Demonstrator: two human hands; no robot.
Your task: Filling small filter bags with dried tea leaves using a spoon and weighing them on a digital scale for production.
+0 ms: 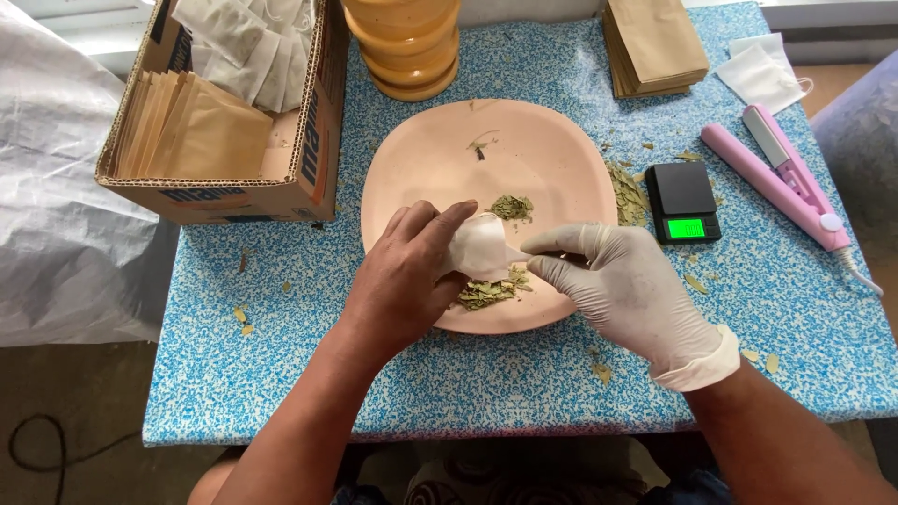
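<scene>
Standing next to the table (281, 374) here, the one with the blue-and-white speckled cover. The bare left hand (402, 271) has its fingers closed around one small white filter bag (479, 247), held just above the near side of a single pink plate (430, 159). The gloved right hand (627, 281) pinches the bag's edge, thumb and forefinger together, other fingers loosely curled.

On the plate I count two little heaps of dried green leaves: one near the middle (513, 207), one right under the bag (488, 294). A third pile (627, 192) spills off the plate's right rim.

Just right of that sits one small black pocket scale (685, 201) with a lit green display, then one pink flat-iron sealer (781, 178). Back left there's one cardboard box (313, 140) with brown paper pouches and white bags in it. One stack of brown pouches (655, 42) at the back, one stack of yellow containers (407, 42) behind the plate.
</scene>
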